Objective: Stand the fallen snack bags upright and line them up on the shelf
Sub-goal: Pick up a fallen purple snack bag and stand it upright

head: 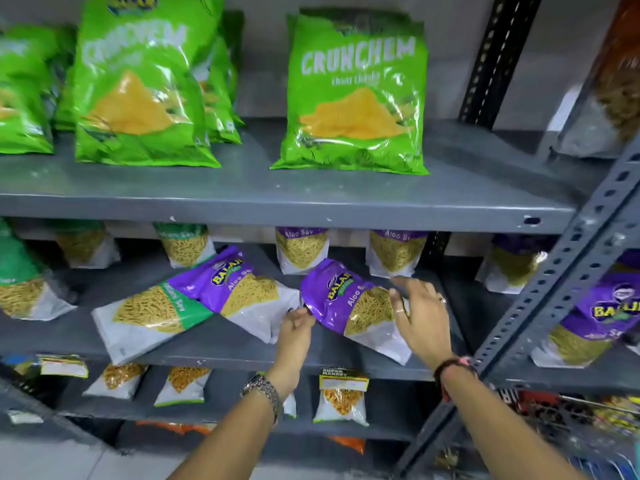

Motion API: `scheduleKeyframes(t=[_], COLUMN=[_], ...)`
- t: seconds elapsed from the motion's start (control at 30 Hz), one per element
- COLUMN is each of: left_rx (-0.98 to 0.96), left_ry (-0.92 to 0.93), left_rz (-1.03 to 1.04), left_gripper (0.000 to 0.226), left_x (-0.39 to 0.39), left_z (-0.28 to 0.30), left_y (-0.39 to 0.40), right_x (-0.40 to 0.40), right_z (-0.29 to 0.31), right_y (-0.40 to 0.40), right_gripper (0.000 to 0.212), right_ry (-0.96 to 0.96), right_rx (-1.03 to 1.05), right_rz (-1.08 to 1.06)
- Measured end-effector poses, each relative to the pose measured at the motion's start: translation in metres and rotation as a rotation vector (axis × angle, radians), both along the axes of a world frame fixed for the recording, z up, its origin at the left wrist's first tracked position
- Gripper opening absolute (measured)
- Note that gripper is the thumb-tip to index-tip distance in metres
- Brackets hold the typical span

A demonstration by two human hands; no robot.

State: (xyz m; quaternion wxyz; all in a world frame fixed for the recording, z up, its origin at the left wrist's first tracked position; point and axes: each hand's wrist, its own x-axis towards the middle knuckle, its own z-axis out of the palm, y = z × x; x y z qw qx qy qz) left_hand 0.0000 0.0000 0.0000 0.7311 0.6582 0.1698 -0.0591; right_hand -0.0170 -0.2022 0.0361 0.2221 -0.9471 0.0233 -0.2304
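Reaching into the middle shelf [221, 351], the person has both hands on one fallen purple bag [349, 303] of Aloo Sev. This bag lies tilted on the shelf board, with its purple top toward the upper left and its white bottom toward the lower right. The left hand [294, 332] pinches the left edge of the bag between closed fingers. The right hand [417, 317] rests on the right side of the bag with the fingers spread wide and only lightly curved, not closed around it. Just to the left, a second purple bag [242, 289] lies fallen too, and it overlaps a fallen green-banded bag [149, 318] beside it. Behind them, near the back wall, several smaller bags [301, 251] stand upright in a row. On the top shelf [277, 202], green Crunchem bags [356, 98] are standing.
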Motion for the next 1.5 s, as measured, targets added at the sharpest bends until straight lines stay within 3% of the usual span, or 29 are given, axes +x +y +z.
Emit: scheduleKeyframes(t=[0.13,0.2,0.4,0.5,0.6,0.67,0.83,0.9,0.97,1.23,1.5], left_rx=[-0.110,-0.162,-0.267,-0.293,-0.277,-0.272,-0.181,-0.104,-0.025,-0.044,-0.045], left_ry=[0.304,0.417,0.519,0.479,0.417,0.393,0.332,0.276,0.193,-0.054,-0.125], left_rz=[-0.095,-0.166,-0.212,-0.167,-0.156,-0.168,-0.132,-0.131,-0.158,-0.363,-0.464], left_gripper=[0.008,0.030,0.024,0.021,0.022,0.022,0.021,0.015,0.019,0.026,0.022], left_x=[0.025,0.033,0.046,0.050,0.047,0.043,0.023,0.013,0.004,-0.023,-0.039], left_z=[-0.036,-0.051,-0.074,-0.080,-0.076,-0.075,-0.074,-0.072,-0.070,-0.031,-0.027], left_y=[-0.012,-0.021,-0.043,-0.050,-0.050,-0.047,-0.032,-0.026,-0.021,-0.027,-0.040], right_x=[0.052,0.078,0.128,0.131,0.118,0.102,0.042,0.014,-0.014,-0.108,-0.135], right_z=[-0.023,-0.031,-0.048,-0.055,-0.057,-0.067,-0.110,-0.109,-0.098,-0.069,-0.063], right_y=[-0.009,-0.013,-0.029,-0.037,-0.039,-0.043,-0.046,-0.037,-0.028,-0.018,-0.029], right_gripper=[0.044,0.050,0.036,0.021,0.030,0.041,0.015,0.027,0.036,0.023,0.018], right_ry=[0.351,0.485,0.761,0.747,0.716,0.717,0.543,0.494,0.457,0.181,0.117], right_rx=[0.100,0.119,0.321,0.423,0.453,0.591,0.863,0.955,1.025,1.211,1.315], right_rz=[-0.083,-0.095,-0.093,-0.160,-0.236,-0.281,-0.372,-0.389,-0.391,-0.375,-0.428])
